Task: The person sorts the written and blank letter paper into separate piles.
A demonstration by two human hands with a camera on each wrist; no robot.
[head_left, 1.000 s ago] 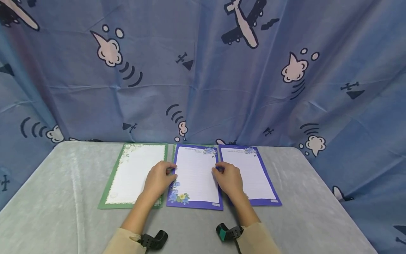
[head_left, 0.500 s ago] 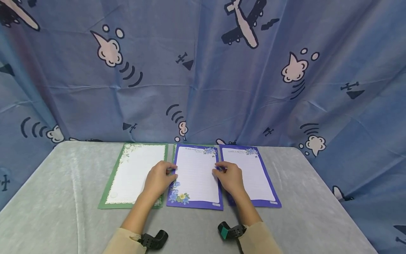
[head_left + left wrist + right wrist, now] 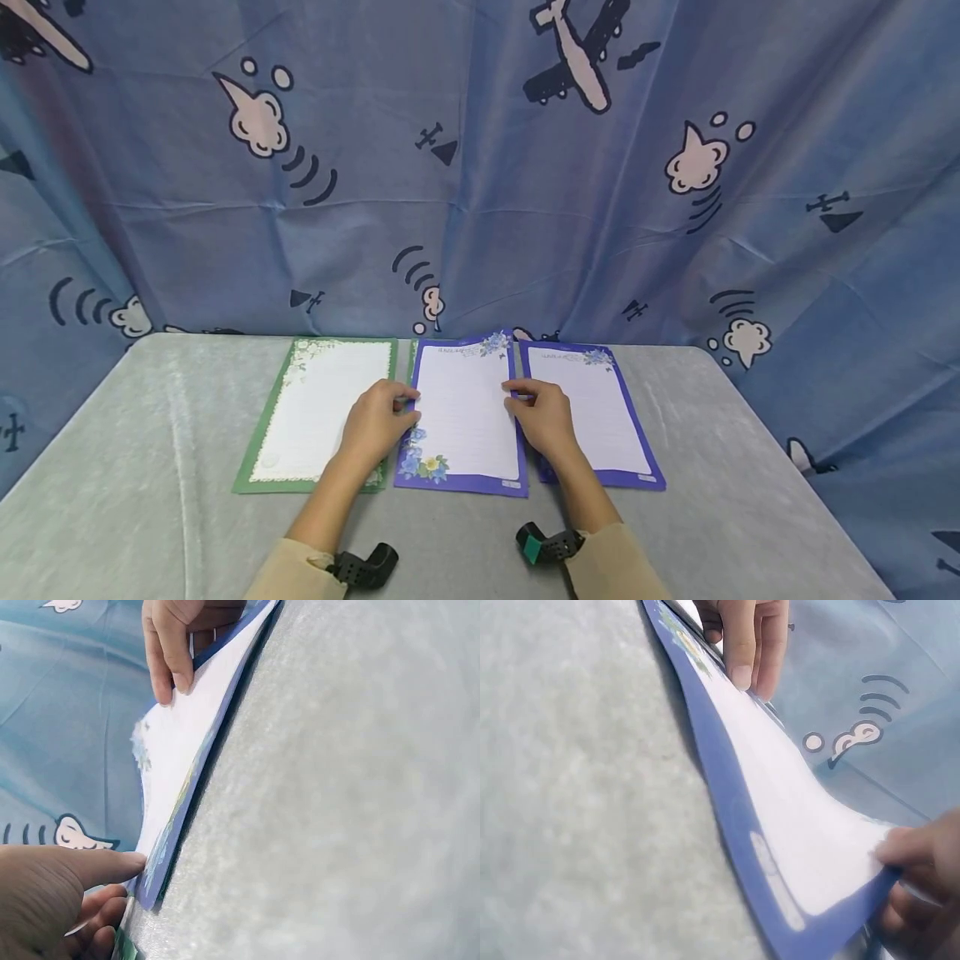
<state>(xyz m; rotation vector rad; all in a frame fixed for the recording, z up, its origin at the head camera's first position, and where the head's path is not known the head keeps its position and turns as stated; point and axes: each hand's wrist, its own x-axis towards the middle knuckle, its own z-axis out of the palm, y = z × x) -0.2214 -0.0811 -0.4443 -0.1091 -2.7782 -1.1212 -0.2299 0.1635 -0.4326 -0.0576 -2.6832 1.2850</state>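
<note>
A purple-bordered sheet of stationery paper (image 3: 465, 412) with blue flowers in its corners lies in the middle of the table. My left hand (image 3: 375, 423) holds its left edge, thumb on top and fingers at the margin. At the right edge, my right hand (image 3: 546, 421) pinches the paper between thumb and fingers; the right wrist view shows the sheet (image 3: 795, 817) bent upward there. Its top right corner curls up in the head view. Beneath the left side peeks a sliver of green-bordered paper (image 3: 412, 354). How many sheets lie under it cannot be told.
To the left lies green-bordered stationery paper (image 3: 322, 400), partly under my left hand. A second purple-bordered sheet (image 3: 600, 417) lies to the right, partly covered by my right hand and forearm. Behind the grey-covered table (image 3: 180, 467) hangs a blue patterned curtain (image 3: 480, 167).
The middle sheet's top right corner has risen and curled. My right hand has shifted slightly, and the right purple sheet has slid a little to the right. My left hand stays in place.
</note>
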